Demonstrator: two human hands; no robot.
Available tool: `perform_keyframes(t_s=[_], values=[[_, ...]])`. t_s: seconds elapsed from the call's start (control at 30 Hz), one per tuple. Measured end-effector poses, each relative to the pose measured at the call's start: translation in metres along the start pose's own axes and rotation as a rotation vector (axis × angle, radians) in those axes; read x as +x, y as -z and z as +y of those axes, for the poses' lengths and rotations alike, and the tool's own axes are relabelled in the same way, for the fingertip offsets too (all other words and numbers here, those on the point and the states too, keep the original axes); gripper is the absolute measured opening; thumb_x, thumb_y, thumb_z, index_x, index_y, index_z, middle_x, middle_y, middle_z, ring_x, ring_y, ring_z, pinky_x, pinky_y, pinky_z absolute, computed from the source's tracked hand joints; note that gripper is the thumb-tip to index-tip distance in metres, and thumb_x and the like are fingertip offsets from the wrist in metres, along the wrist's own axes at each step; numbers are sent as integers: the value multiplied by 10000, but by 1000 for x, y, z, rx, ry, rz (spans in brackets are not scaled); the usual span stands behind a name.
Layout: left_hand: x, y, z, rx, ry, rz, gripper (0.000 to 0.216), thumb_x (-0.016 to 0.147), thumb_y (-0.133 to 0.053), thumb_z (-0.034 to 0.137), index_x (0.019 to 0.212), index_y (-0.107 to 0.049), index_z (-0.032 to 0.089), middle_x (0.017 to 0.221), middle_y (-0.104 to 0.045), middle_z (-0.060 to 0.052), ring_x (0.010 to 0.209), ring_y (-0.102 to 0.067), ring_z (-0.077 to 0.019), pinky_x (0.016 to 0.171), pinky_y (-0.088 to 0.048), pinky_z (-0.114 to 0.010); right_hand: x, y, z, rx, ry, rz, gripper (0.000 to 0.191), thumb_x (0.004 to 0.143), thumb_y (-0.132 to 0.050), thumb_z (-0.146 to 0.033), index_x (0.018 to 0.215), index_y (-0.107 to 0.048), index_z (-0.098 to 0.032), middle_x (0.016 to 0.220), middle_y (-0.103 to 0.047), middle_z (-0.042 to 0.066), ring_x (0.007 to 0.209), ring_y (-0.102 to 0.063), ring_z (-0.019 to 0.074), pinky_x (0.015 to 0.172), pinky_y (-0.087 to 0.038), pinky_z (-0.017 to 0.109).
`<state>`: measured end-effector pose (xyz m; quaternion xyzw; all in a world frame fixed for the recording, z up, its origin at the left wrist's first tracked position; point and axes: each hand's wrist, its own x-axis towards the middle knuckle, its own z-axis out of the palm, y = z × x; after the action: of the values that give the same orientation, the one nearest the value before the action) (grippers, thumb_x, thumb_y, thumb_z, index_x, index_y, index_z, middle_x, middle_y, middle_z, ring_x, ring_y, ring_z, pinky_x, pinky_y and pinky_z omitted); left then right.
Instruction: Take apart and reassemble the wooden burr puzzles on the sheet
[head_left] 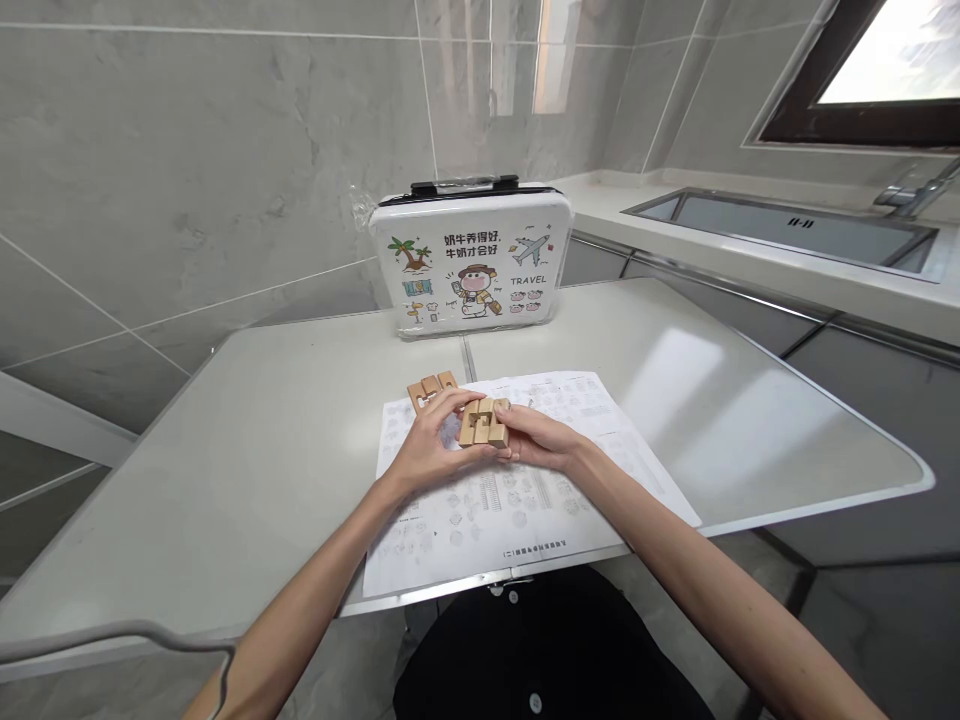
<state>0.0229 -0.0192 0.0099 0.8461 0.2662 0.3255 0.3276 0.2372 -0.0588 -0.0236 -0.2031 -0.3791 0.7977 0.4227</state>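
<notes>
Blocks of pale wood (484, 424) are held as one cluster between both hands, above the middle of the printed sheet (442, 560) on the pale table (285, 420). The left hand (429, 440) grips the cluster from the left, thumb along its near side and fingers toward its far side; the right hand (544, 438) is closed on its right end (some of its fingers are hidden, so how firmly they press cannot be told). A notched gap shows in the middle of the cluster, and this looks like the weak spot: if the hands pull or twist unevenly, a block could slide out of line, and a loose one would probably drop onto the sheet. Too hard a squeeze across askew blocks might wedge them instead. Just beyond the left hand, browner wooden pieces (433, 388) lie by the sheet's far left corner; a careless swing of that hand could knock them. The sheet reaches the table's near edge, so a dragging forearm might shift it. The white case (517, 295), upright on the far side, stands well apart from both hands and seems at little risk.
</notes>
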Motion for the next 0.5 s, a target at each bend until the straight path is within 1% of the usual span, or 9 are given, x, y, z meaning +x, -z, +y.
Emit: perform_keyframes(t_s=[0.1,0.2,0.37,0.5], values=[[0,-1,-2,-13,6,28,603,782,-905,511,1288,-681,270,1295,-695,-104,1216,-654,-323,1071,-511,-471,1,-3,-1,-17,-7,24,421,938,-794,-512,1093,-717,-129,824,-639,27,631,-481,114,572,-434,248],[0,-1,-4,-39,38,71,635,768,-907,528,1301,-682,267,1307,-689,-107,1209,-658,-318,1038,-539,-458,2,-3,-2,-31,9,51,399,942,-790,-506,1048,-723,-128,794,-626,12,611,-455,104,570,-418,247],[0,-1,-8,-83,70,111,707,732,-933,527,1349,-680,291,1319,-680,-102,1216,-648,-317,1035,-551,-462,4,-1,-1,-71,41,130,372,906,-832,-481,883,-698,-135,693,-581,-15,570,-431,95,521,-357,237],[0,-2,-10,-223,89,137,757,698,-963,507,1363,-682,281,1362,-672,-119,1221,-652,-310,1056,-545,-460,4,1,1,-100,59,187,341,891,-847,-457,888,-700,-150,704,-613,-6,567,-449,98,511,-355,237]])
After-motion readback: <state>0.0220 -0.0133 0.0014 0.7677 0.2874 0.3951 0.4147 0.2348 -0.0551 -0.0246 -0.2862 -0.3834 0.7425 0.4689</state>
